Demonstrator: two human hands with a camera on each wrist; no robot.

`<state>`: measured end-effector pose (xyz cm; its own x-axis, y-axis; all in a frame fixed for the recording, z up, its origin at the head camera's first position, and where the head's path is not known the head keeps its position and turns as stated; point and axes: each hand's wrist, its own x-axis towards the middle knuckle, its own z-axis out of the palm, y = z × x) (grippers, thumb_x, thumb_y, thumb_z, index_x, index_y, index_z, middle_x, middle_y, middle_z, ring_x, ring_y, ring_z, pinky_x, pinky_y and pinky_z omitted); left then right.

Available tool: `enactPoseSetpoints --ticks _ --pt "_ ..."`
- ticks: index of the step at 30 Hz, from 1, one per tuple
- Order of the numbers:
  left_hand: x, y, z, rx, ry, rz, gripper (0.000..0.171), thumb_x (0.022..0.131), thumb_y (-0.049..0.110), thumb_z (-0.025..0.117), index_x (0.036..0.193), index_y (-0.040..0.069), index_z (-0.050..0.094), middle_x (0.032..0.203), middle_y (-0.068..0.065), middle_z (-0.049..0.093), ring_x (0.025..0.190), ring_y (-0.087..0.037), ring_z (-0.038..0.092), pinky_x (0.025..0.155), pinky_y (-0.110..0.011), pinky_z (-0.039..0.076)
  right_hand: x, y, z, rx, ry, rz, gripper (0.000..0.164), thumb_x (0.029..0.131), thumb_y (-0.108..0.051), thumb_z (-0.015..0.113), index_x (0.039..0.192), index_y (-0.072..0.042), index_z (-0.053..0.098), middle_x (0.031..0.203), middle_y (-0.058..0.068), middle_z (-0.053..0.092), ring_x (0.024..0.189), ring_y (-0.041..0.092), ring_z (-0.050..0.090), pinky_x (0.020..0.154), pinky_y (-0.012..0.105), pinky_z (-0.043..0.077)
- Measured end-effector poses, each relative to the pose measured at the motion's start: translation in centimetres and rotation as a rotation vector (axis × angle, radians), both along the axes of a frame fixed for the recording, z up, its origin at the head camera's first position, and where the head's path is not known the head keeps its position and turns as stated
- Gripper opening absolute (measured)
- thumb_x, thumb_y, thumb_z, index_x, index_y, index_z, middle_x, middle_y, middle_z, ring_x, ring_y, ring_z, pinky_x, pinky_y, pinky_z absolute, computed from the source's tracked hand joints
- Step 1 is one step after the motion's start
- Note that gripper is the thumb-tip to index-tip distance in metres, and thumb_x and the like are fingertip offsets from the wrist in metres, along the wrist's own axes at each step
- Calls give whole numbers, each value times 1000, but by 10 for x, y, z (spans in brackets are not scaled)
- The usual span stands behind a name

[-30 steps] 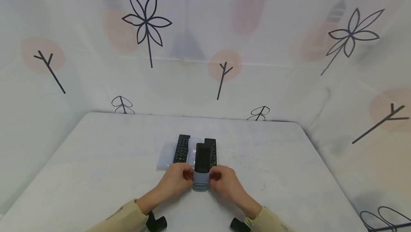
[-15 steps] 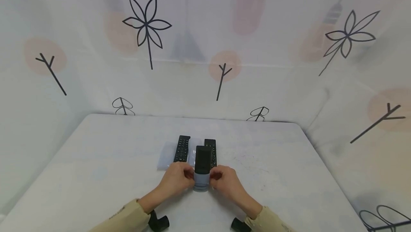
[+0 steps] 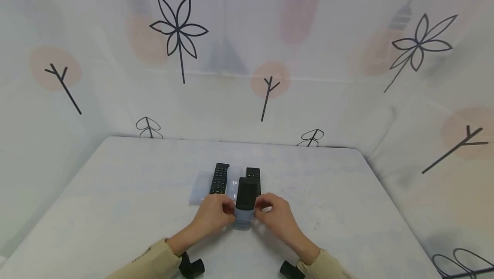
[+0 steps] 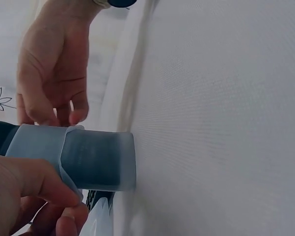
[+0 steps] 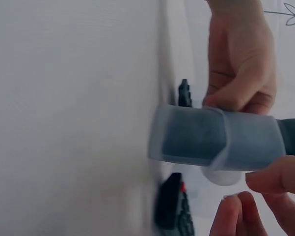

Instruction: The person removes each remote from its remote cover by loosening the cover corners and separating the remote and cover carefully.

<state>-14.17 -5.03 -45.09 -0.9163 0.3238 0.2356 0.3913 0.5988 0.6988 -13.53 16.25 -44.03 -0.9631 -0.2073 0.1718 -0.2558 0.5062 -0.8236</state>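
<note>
A dark remote control (image 3: 246, 193) stands tilted over the white table in the head view, its smooth face toward me. Around its lower part sits a translucent bluish-grey sleeve (image 3: 244, 216), with a folded-over edge visible in the left wrist view. My left hand (image 3: 212, 214) pinches that edge between thumb and fingers. On the other side, my right hand (image 3: 278, 215) is close against the sleeve. In the right wrist view its thumb (image 5: 275, 176) lies by the sleeve, while the fingertips (image 5: 238, 204) are apart from it with a gap between.
Behind the held remote lie two black button remotes, one on the left (image 3: 219, 178) and one on the right (image 3: 253, 172), partly covered. Clear plastic bags (image 3: 199, 188) lie by the left one. Black wrist cameras (image 3: 193, 268) hang under both forearms. A patterned cloth (image 3: 216, 112) surrounds the table (image 3: 328, 184).
My right hand has shifted slightly right and its fingers have loosened from the sleeve. The remote's top has tilted a little to the right and lower. My left hand keeps its pinch.
</note>
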Motion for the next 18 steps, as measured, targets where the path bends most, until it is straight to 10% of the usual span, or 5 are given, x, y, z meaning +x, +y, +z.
enactPoseSetpoints --ticks 18 --pt "-1 0 -2 -12 -7 -12 17 68 -5 73 76 10 70 69 8 59 62 -5 52 56 -23 46 2 5 22 -284 -19 150 35 84 -3 78 117 -7 68 111 7 67 105 24 62 95 39 50"
